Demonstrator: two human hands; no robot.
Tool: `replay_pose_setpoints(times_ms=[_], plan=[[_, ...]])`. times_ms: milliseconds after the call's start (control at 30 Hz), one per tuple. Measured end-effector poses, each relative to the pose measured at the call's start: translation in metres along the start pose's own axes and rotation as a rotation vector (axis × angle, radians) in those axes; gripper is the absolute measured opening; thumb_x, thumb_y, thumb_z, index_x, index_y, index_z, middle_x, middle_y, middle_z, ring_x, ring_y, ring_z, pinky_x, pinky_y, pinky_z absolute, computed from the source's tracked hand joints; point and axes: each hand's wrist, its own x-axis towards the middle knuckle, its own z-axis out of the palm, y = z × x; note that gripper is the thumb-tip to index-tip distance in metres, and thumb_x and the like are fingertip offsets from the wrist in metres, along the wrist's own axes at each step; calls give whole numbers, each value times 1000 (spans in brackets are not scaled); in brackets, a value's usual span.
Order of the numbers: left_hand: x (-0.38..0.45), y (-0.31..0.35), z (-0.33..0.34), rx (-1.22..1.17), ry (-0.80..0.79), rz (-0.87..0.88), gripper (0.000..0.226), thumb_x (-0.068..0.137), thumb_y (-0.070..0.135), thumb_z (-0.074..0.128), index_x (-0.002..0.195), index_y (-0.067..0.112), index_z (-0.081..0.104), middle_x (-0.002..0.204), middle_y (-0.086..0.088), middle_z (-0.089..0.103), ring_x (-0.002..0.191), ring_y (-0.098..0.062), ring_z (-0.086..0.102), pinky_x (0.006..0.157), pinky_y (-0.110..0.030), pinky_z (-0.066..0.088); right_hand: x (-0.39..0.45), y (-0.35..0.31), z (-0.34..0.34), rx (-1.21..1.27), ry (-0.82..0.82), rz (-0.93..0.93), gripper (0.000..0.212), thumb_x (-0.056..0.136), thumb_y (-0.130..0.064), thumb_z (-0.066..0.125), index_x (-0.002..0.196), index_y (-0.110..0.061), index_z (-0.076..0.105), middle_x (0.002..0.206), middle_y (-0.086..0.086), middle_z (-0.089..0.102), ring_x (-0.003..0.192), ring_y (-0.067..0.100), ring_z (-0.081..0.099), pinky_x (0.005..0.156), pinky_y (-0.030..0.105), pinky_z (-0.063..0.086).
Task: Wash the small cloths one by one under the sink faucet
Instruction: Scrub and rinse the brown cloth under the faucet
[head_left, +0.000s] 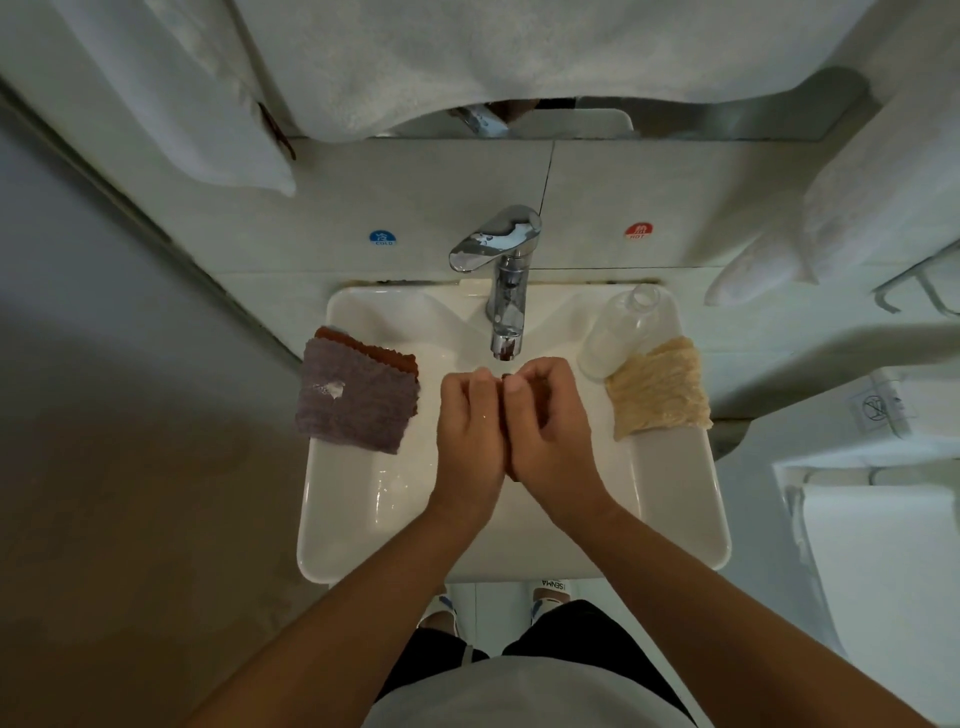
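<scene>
Clear bottle on the rim, white towels above, cold sticker, hot sticker

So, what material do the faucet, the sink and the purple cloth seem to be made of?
The faucet looks like chrome-plated metal: mirror-bright, with sharp reflections. The sink seems glazed ceramic, white and glossy with soft highlights, though glossy resin would look similar. The purple cloth appears to be plush microfiber or terry: matte, fuzzy ribbed pile, zigzag-cut edge.
</scene>
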Motion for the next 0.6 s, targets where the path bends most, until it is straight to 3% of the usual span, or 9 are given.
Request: replay_pose_setpoints(times_ms=[100, 200, 267, 367, 500, 600], plan=[[2, -4, -2, 26, 4, -2, 26, 109, 24, 43, 87, 13, 51, 73, 4, 56, 71, -12, 58, 62, -35, 52, 2, 1, -1, -59, -74, -65, 8, 104, -17, 53, 97, -16, 52, 70, -6, 55, 59, 8, 54, 54, 25, 45], [-7, -3, 3, 101, -74, 39, 28, 110, 22, 39, 86, 10, 49, 72, -6, 53, 70, -21, 56, 61, -47, 52, 14, 3, 1, -17, 134, 51, 14, 106, -16, 47, 93, -18, 50, 71, -4, 55, 61, 7, 53, 59, 26, 46], [4, 2, 4, 72, -1, 68, 29, 109, 14, 39, 82, 9, 47, 67, 3, 51, 67, -15, 52, 64, -41, 48, 8, 2, 9, -14, 104, 58, 19, 108, -16, 42, 90, -18, 49, 70, -10, 54, 62, 5, 52, 60, 25, 45], [18, 11, 2, 21, 106, 41, 27, 105, 8, 40, 79, 13, 48, 64, 15, 51, 65, -8, 50, 69, -32, 44, -1, 2, 11, -98, -94, -30, 17, 106, -17, 41, 92, -13, 50, 70, -14, 54, 63, 4, 53, 59, 25, 45], [-2, 14, 7, 106, -139, 50, 21, 110, 20, 38, 93, 15, 48, 68, 15, 58, 64, -5, 58, 52, -30, 49, 23, -2, 3, -16, 141, 96, 16, 107, -17, 41, 94, -13, 49, 71, -1, 54, 60, 7, 54, 55, 28, 45], [18, 13, 2, 102, -88, 108, 13, 106, 12, 45, 95, 8, 50, 71, 12, 58, 66, -7, 58, 56, -28, 50, 14, -8, 11, -32, 86, 9, 14, 106, -20, 43, 97, -12, 50, 77, 0, 57, 67, 10, 57, 60, 32, 50]])
